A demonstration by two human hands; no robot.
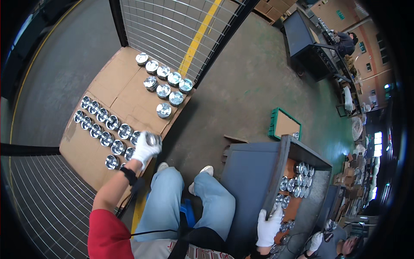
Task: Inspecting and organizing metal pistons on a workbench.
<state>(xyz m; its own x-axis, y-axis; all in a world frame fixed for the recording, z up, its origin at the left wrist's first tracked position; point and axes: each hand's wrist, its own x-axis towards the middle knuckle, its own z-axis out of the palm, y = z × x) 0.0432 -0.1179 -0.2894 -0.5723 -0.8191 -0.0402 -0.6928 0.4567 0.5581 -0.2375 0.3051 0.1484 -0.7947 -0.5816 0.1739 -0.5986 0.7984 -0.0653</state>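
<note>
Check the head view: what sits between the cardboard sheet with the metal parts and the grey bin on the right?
In the head view, bare concrete floor plus the person's jeans-clad legs and shoes separate the cardboard sheet from the grey bin.

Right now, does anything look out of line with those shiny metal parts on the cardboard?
Mostly tidy rows. One metal part sits alone below the upper group, starting an unfinished row. The left hand holds another at the end of the lower double row. Nothing looks spilled or damaged.

Hidden and cut-off parts around the two gloved hands

The left hand (145, 148) covers most of the metal piston (152, 139) it grips; the right hand (268, 227), at five o'clock, hides the pistons beneath it, and its wrist leaves the lower edge. Distant workers at two o'clock are too small to read.
</note>
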